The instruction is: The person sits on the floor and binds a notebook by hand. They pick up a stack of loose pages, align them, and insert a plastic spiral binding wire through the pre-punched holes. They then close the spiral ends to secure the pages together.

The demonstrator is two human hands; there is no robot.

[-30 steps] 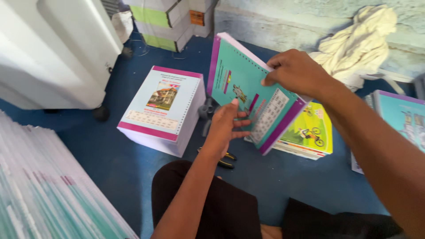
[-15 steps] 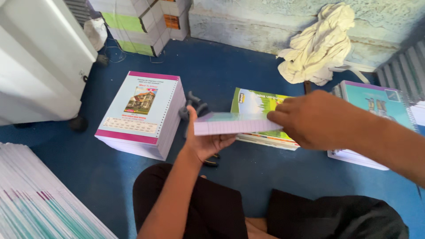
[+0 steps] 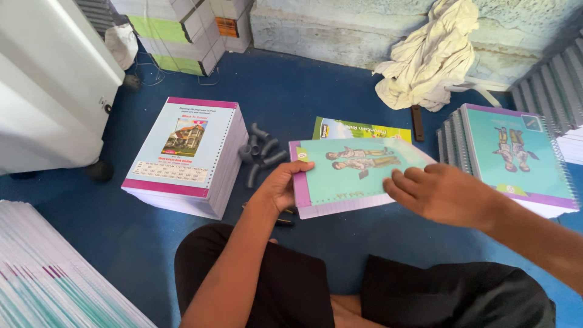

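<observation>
at the left of the frame a tall stack of punched pages (image 3: 193, 159) sits on the blue floor (image 3: 121, 237). just right of it, the left hand (image 3: 280, 189) pinches the purple edge of a teal notebook (image 3: 358, 173) lying mid-frame. the right hand (image 3: 443, 193) rests open-fingered on its lower right corner. bound notebooks (image 3: 516, 155) are stacked at right.

Your left hand (image 3: 280, 189) has bare blue floor (image 3: 291, 100) ahead, but grey plastic pipe pieces (image 3: 260, 153) lie just beside it, between the tall pink-edged stack of punched sheets (image 3: 188, 155) and the teal-covered notebook (image 3: 355, 173). On your right, spiral-bound teal notebooks (image 3: 516, 155) (stacked) close the way; a cream cloth (image 3: 428, 58) lies beyond.
</observation>
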